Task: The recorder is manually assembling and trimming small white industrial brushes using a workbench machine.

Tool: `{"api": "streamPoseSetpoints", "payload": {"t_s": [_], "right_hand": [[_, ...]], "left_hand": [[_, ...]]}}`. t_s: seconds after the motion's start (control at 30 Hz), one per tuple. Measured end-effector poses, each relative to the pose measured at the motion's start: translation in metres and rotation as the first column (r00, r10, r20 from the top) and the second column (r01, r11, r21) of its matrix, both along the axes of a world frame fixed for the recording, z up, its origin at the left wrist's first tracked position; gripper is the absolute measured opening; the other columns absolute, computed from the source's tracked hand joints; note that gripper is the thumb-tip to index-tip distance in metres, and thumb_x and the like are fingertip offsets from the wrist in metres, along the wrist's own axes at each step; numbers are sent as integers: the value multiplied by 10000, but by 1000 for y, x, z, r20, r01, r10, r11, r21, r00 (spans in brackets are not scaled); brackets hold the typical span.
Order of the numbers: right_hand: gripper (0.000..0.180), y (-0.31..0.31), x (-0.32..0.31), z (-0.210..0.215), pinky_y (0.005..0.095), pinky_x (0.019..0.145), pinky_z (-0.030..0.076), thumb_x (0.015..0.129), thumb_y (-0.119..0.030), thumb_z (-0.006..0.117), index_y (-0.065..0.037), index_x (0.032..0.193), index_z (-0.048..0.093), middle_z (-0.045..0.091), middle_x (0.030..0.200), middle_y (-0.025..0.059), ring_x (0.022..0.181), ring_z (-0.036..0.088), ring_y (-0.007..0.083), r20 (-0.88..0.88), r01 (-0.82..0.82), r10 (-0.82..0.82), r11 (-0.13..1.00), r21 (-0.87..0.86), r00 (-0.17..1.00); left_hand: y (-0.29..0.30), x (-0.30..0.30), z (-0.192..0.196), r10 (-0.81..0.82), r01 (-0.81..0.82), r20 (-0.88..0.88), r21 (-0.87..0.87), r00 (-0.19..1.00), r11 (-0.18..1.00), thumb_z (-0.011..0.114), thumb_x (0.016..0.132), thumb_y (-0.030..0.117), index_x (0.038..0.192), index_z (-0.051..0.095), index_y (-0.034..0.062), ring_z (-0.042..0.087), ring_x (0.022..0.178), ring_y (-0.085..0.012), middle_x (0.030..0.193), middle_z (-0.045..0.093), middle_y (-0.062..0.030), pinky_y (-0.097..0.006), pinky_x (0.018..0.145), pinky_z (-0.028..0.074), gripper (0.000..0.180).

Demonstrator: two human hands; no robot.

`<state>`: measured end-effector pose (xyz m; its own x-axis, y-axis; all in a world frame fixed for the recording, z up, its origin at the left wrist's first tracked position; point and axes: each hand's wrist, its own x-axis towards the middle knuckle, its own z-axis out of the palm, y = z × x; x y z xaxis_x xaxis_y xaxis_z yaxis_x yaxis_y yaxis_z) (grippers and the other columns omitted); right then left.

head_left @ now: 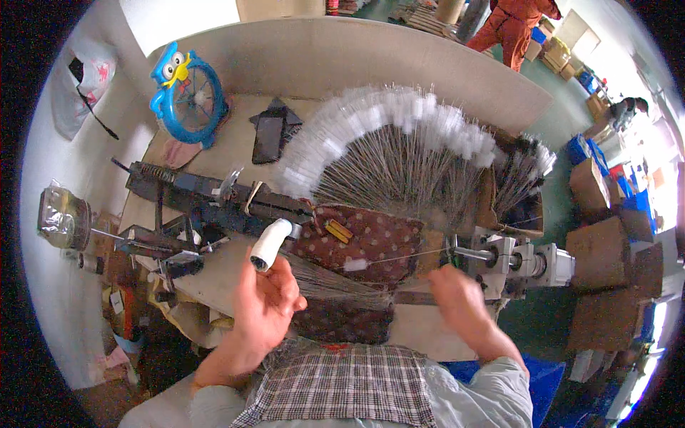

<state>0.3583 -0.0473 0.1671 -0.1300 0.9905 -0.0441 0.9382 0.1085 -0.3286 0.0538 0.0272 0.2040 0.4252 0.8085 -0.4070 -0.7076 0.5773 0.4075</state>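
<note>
Our left hand (265, 305) raised over the worktop (214, 274), fingers curled round a white-taped handle (270, 244), our right hand (457, 292) blurred beside the small metal motor unit (524, 260), grip we cannot tell, thin wire (399, 258) running between them, fan of white-tipped wires (389, 143) behind.

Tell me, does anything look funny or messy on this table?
Mostly no. The thin rods fan out neatly. One oddity: the left hand has a finger wrapped in white tape. The right hand is blurred beside the small metal machine.
</note>
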Motion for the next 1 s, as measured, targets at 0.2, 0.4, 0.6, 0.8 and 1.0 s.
{"api": "streamPoseSetpoints", "payload": {"t_s": [0.2, 0.4, 0.6, 0.8, 1.0], "right_hand": [[204, 11, 40, 72, 363, 661, 498, 702, 41, 565, -35, 886, 606, 600, 847, 117, 776, 591, 281, 37, 184, -219, 889, 418, 975], [212, 36, 30, 47, 340, 637, 498, 734, 55, 587, -5, 936, 616, 623, 808, 132, 721, 613, 284, -268, 235, -139, 898, 371, 953], [140, 56, 20, 34, 367, 634, 488, 784, -112, 615, -99, 921, 639, 625, 789, 122, 749, 616, 303, -327, 342, -227, 871, 354, 917], [145, 67, 36, 36, 379, 670, 470, 700, -221, 674, -105, 783, 700, 642, 747, 92, 717, 599, 271, -279, 154, -122, 983, 98, 953], [121, 103, -18, 34, 335, 655, 470, 674, -221, 693, -112, 726, 688, 624, 697, 22, 704, 561, 222, -351, -194, 352, 890, 412, 868]], "left_hand": [[-2, 27, -19, -524, 617, -372, 198, 766, 761, 443, 934, 258, 892, 589, 16, 555, 535, -163, 699, 603, -66, -313, 551, 467, 285], [15, 149, -54, 308, 751, -778, 620, 548, 230, 548, 851, 136, 966, 537, 19, 611, 639, -233, 879, 598, -118, -343, 556, 490, 164], [55, 190, -68, 763, 920, -593, 391, 256, -5, 575, 759, 134, 913, 500, 81, 583, 690, -269, 789, 554, -63, -403, 583, 465, 179], [105, 149, -68, 959, 972, -279, 235, 48, 20, 542, 751, 123, 867, 608, 107, 575, 786, -233, 872, 600, -67, -385, 686, 453, 135], [23, 54, -72, 808, 843, -550, 521, 211, 134, 628, 761, 100, 970, 638, 77, 602, 835, -241, 954, 615, -88, -364, 707, 480, 211]]}}
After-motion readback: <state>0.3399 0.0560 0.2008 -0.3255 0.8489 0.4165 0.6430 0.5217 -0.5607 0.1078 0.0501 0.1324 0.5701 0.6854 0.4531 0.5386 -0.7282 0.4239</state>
